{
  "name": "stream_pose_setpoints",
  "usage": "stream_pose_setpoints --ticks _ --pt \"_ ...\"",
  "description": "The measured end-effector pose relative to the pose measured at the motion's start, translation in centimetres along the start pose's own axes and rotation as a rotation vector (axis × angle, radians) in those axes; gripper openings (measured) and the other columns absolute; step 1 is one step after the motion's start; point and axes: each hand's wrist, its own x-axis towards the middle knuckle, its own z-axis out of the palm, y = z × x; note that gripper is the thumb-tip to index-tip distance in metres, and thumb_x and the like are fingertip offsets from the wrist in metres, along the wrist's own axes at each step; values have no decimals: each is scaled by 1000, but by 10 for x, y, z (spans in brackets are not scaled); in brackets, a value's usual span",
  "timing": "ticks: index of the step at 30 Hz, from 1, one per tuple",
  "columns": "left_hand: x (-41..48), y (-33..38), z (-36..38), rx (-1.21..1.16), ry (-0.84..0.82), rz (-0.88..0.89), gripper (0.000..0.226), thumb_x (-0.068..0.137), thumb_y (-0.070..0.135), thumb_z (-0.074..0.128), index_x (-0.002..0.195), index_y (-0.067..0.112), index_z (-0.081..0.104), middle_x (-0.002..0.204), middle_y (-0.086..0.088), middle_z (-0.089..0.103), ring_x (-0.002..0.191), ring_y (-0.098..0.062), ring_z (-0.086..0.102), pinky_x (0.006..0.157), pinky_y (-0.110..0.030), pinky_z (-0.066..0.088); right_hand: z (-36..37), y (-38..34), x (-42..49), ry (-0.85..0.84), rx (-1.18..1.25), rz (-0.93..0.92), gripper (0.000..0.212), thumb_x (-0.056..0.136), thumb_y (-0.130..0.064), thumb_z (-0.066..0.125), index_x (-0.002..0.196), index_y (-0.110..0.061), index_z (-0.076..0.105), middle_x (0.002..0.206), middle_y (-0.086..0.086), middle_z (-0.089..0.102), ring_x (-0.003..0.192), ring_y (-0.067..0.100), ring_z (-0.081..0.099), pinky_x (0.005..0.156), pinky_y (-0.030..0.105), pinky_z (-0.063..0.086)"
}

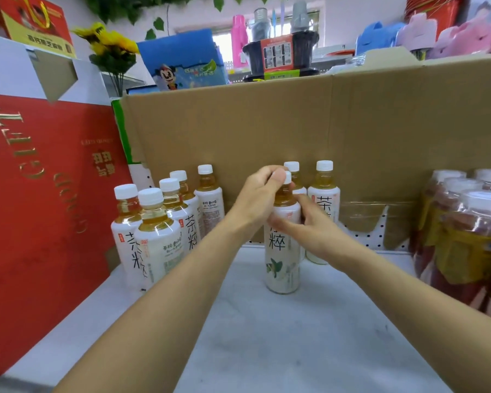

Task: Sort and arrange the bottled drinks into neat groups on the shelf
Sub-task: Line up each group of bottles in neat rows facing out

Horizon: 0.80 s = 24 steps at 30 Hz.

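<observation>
While five white-capped plastic tea bottles (156, 236) stand bunched at the far left of the pale grey shelf (267, 350), I steady another white-labelled tea bottle (282, 262) mid-shelf, left hand (260, 191) pinching its cap, right hand (309, 222) gripping its shoulder. Two matching bottles (323, 199) stand just behind; the grouping seems about half done.

I see the front bottle (282, 251) with a white cap, amber tea, and a white label printed with black characters and green leaves. A red box (40, 208) with gold lettering stands at the left edge of the pale grey shelf (267, 336). Brown cardboard (295, 123) lines the back edge. At the right edge, the wrapped bottles (462, 251) look reddish-brown with yellow labels, though glare muddies them.
</observation>
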Motion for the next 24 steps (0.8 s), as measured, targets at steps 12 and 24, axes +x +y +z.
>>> stream_pose_setpoints --ticks 12,24 --pt "70 23 -73 1413 30 -427 55 102 52 45 128 5 57 116 -12 62 103 -30 61 78 -35 44 -32 6 -21 97 19 69 49 87 -35 72 129 -29 48 122 -12 64 112 11 62 100 47 50" --pt "44 36 -69 1107 -228 34 27 92 7 66 117 18 69 118 -2 59 105 -21 56 88 -31 45 -55 9 -32 155 -26 114 46 88 -34 71 124 -27 43 113 -11 62 104 10 61 95 40 52"
